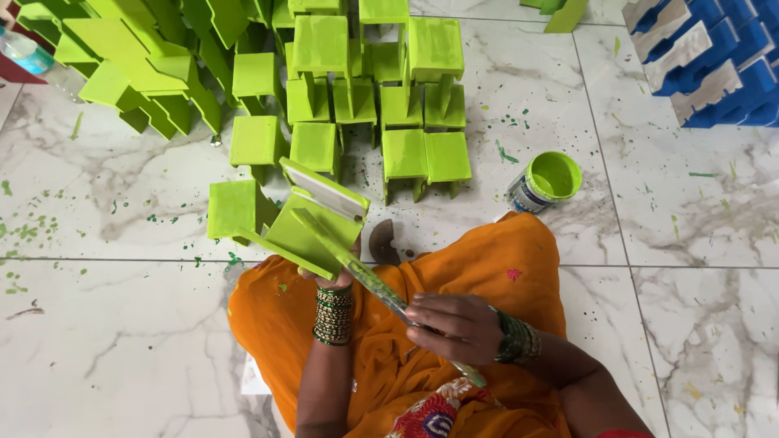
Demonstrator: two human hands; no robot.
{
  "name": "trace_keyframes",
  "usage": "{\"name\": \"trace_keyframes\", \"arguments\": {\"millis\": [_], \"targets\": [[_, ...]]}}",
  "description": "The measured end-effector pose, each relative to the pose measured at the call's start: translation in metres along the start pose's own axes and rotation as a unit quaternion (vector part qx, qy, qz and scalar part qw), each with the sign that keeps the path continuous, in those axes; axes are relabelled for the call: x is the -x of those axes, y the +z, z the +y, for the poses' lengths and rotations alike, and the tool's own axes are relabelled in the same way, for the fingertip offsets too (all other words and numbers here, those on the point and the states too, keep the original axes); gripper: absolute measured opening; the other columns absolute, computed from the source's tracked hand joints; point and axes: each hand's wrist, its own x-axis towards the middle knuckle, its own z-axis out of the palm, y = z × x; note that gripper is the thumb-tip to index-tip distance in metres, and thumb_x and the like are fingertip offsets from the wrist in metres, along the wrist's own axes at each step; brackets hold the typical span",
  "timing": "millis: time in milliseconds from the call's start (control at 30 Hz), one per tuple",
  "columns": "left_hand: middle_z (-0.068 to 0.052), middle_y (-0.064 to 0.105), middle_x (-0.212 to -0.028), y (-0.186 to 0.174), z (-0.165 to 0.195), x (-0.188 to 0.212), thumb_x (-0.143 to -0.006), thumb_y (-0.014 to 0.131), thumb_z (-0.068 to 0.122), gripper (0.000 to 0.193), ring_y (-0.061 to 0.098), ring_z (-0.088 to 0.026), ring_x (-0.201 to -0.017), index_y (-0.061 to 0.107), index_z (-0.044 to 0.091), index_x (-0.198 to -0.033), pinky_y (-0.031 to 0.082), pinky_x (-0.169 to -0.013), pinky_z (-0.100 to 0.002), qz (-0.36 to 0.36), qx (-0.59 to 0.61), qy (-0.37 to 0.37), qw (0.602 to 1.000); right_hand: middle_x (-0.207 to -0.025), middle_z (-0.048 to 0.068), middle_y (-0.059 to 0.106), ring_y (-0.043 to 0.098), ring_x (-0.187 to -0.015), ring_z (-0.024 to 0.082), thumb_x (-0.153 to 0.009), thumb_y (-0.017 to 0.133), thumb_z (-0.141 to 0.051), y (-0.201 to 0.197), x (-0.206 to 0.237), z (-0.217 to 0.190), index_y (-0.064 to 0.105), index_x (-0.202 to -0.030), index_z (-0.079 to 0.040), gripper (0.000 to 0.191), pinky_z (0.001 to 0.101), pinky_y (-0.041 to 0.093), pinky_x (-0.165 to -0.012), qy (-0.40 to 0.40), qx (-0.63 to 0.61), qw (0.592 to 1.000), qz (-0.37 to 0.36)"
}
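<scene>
I see round paint tin point(542, 182) on floor: white-and-blue label, green inside. Clear bottle point(24, 50), blue label, top left.

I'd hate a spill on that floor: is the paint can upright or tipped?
Upright. The paint can stands on the tiled floor, its open mouth facing up, green paint showing inside.

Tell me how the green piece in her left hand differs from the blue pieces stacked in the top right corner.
The green piece is held up, tilted, in the left hand, with the brush in the right hand laid on it; the blue pieces sit untouched in a stack on the floor. The green piece is lime; the blue pieces show bare pale faces between blue ones. Both look like flat-panelled painted pieces.
</scene>
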Motion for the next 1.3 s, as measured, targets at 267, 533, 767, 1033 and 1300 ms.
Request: {"name": "trace_keyframes", "arguments": {"millis": [267, 533, 767, 1033, 1300], "targets": [[-0.018, 0.048, -0.157, 0.066, 0.001, -0.025, -0.090, 0.075, 0.042, 0.078, 0.046, -0.040, -0.145, 0.045, 0.013, -0.155, 0.036, -0.119, -0.053, -0.001, 0.072, -0.002, 0.997, -0.122, 0.014, 0.067, 0.069, -0.115, 0.029, -0.097, 0.078, -0.003, 0.031, 0.005, 0.012, 0.067, -0.120, -0.001, 0.026, 0.0394, 0.066, -0.097, 0.005, 0.039, 0.999, -0.004], [-0.016, 0.055, -0.152, 0.045, 0.003, -0.025, -0.107, 0.057, 0.030, 0.051, 0.051, -0.031, -0.142, 0.048, 0.006, -0.152, 0.029, -0.130, -0.057, 0.160, 0.143, 0.016, 0.977, -0.123, 0.016, 0.067, 0.069, -0.114, 0.029, -0.096, 0.079, -0.004, 0.052, 0.004, 0.022, 0.067, -0.120, 0.000, 0.027, 0.0403, 0.066, -0.096, -0.001, 0.045, 0.999, 0.020], [-0.012, 0.055, -0.153, 0.067, 0.000, -0.027, -0.101, 0.066, 0.034, 0.060, 0.049, -0.027, -0.144, 0.048, 0.008, -0.152, 0.023, -0.133, -0.055, 0.036, 0.052, 0.039, 0.997, -0.125, 0.014, 0.065, 0.069, -0.115, 0.029, -0.096, 0.080, -0.006, 0.052, 0.011, 0.021, 0.066, -0.120, -0.002, 0.028, 0.0414, 0.066, -0.098, 0.035, 0.034, 0.999, 0.007], [-0.009, 0.056, -0.153, 0.062, 0.011, -0.033, -0.097, 0.074, 0.037, 0.068, 0.048, -0.024, -0.146, 0.048, 0.009, -0.153, 0.016, -0.137, -0.053, 0.056, 0.004, 0.060, 0.997, -0.126, 0.011, 0.066, 0.071, -0.115, 0.028, -0.093, 0.082, -0.005, 0.046, 0.024, 0.008, 0.066, -0.120, -0.007, 0.032, 0.0337, 0.065, -0.086, 0.076, 0.046, 0.996, 0.004], [-0.014, 0.056, -0.151, 0.044, 0.019, -0.032, -0.096, 0.075, 0.035, 0.071, 0.050, -0.031, -0.145, 0.046, 0.004, -0.153, 0.013, -0.139, -0.053, 0.063, 0.017, 0.068, 0.996, -0.125, 0.013, 0.065, 0.070, -0.114, 0.028, -0.092, 0.080, -0.002, 0.039, 0.032, 0.003, 0.063, -0.121, -0.006, 0.033, 0.0386, 0.069, -0.092, 0.089, 0.020, 0.996, 0.025]]}}
